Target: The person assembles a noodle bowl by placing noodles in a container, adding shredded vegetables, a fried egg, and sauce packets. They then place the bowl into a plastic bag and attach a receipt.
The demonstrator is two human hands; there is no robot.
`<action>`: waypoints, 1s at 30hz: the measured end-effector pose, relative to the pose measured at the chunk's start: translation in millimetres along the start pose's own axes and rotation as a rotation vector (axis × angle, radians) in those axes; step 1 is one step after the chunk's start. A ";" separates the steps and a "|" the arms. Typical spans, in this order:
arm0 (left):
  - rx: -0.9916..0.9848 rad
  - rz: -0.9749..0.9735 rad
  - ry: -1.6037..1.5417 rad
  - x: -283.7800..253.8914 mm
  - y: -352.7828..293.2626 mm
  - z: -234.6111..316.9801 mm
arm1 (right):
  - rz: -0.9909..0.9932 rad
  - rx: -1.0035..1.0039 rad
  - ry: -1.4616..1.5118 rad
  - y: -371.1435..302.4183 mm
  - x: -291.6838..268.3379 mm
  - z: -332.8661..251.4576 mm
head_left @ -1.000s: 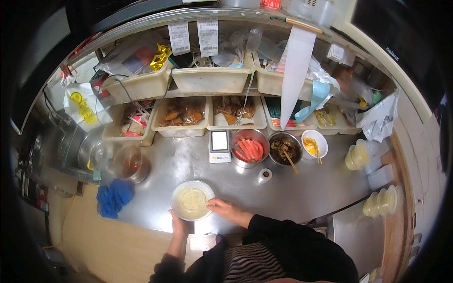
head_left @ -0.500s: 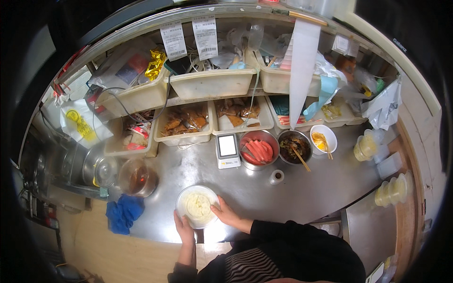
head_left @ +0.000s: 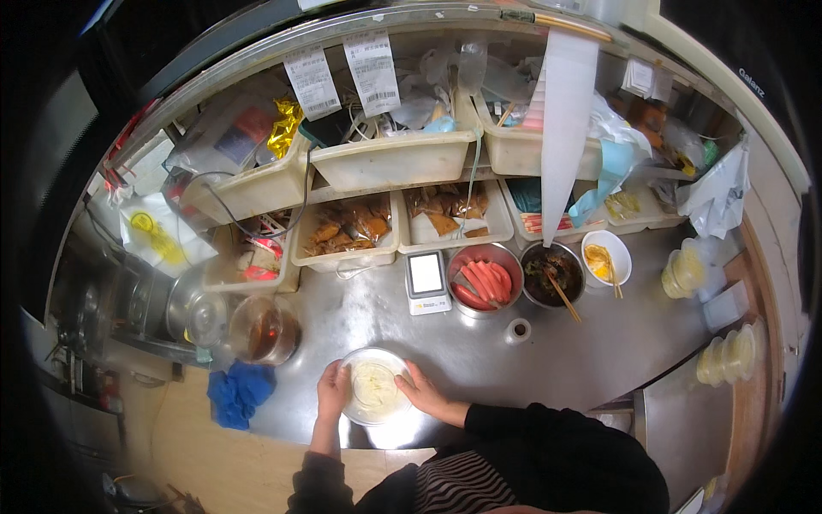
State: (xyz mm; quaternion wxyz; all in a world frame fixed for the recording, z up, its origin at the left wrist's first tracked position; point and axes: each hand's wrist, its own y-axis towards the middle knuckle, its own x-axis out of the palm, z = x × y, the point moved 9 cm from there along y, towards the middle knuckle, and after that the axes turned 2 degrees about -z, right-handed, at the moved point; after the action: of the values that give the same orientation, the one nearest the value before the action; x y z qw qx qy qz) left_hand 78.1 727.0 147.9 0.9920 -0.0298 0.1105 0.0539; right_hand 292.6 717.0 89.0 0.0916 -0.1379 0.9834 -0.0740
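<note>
A round metal plate [head_left: 364, 358] with a pale flat dough-like round on it sits on the steel counter [head_left: 479, 360] right in front of me. My left hand [head_left: 330, 391] rests against the plate's left rim. My right hand [head_left: 421, 394] lies on its right rim, fingers spread along the edge. Both hands touch the plate from the sides; neither lifts it off the counter.
Behind the plate stand a small digital scale [head_left: 425, 281], a metal bowl of red sausages [head_left: 485, 280], a dark bowl with chopsticks [head_left: 551, 274] and a white bowl [head_left: 605, 258]. A glass jug of brown liquid [head_left: 263, 330] and a blue cloth [head_left: 238, 392] lie left. Food trays line the shelf.
The view has shifted, so the counter sits differently in the frame. My left hand came up from below the plate to its left rim. The right hand stays on the right edge.
</note>
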 end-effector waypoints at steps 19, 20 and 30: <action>0.125 -0.223 0.404 91.7 9.1 37.3 | -0.386 0.264 0.672 7.1 1.0 -2.3; 0.132 -0.262 0.380 101.6 1.3 38.2 | -0.459 0.248 0.758 -0.3 1.3 -8.1; 0.166 -0.490 0.282 124.4 -16.3 52.3 | -0.623 0.304 0.499 -24.2 -17.5 -6.7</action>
State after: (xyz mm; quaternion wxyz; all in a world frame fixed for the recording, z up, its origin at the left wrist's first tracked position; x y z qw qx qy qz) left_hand 211.9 727.0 171.9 0.9493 0.0185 0.2410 -0.2012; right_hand 314.0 699.8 102.4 -0.1564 -0.3914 0.8646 -0.2735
